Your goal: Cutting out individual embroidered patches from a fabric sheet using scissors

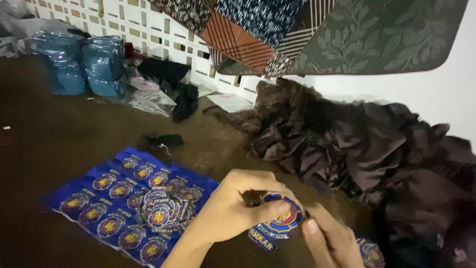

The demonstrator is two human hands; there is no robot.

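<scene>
My left hand (233, 208) and my right hand (329, 240) meet at the bottom middle, both pinching one round blue embroidered patch (278, 223) with a gold and red emblem. To the left on the brown floor lies a blue fabric sheet (111, 198) printed with rows of the same emblems. A small pile of cut-out patches (166, 211) rests on that sheet, just left of my left wrist. Another patch (371, 252) shows below my right hand.
A heap of dark brown cloth (357, 144) fills the right side. Blue bundles wrapped in plastic (82, 62) stand at the back left by a white lattice wall (148, 30). Patterned fabrics (317, 34) hang above. Black cloth scraps (166, 141) lie mid-floor.
</scene>
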